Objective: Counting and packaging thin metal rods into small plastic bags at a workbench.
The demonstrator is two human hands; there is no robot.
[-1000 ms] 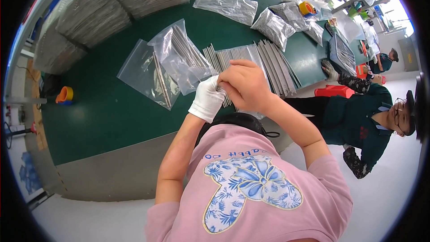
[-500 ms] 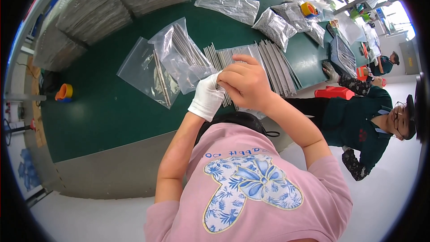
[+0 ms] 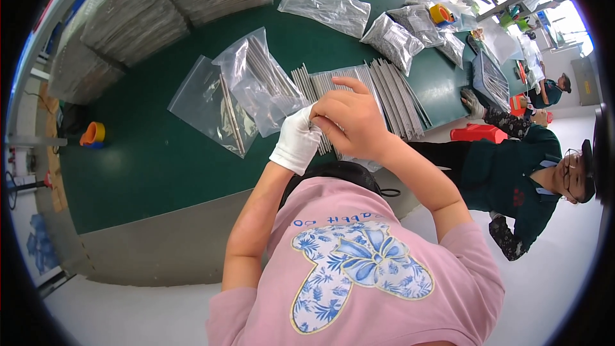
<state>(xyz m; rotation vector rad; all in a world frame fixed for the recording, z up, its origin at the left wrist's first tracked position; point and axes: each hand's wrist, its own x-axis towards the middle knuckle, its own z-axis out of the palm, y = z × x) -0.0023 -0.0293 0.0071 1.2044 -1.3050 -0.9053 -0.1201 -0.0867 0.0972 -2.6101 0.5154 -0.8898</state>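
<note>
My left hand (image 3: 296, 142) wears a white glove and is closed around a small bundle of thin grey metal rods (image 3: 322, 144), of which only a short piece shows. My bare right hand (image 3: 349, 122) presses against it from the right, fingertips pinched on the same bundle. Both hands hover over the near edge of a green table (image 3: 147, 166). Just behind them a row of metal rods (image 3: 391, 93) lies side by side. Left of the hands lie a clear plastic bag with rods (image 3: 262, 83) and a flatter clear bag (image 3: 208, 109).
Tall stacks of grey sheets (image 3: 131, 22) stand at the table's back left. More filled clear bags (image 3: 323, 5) lie at the back. An orange roll (image 3: 94, 134) sits at the left edge. A person in dark green (image 3: 519, 176) stands at the right beside a red box (image 3: 477, 133).
</note>
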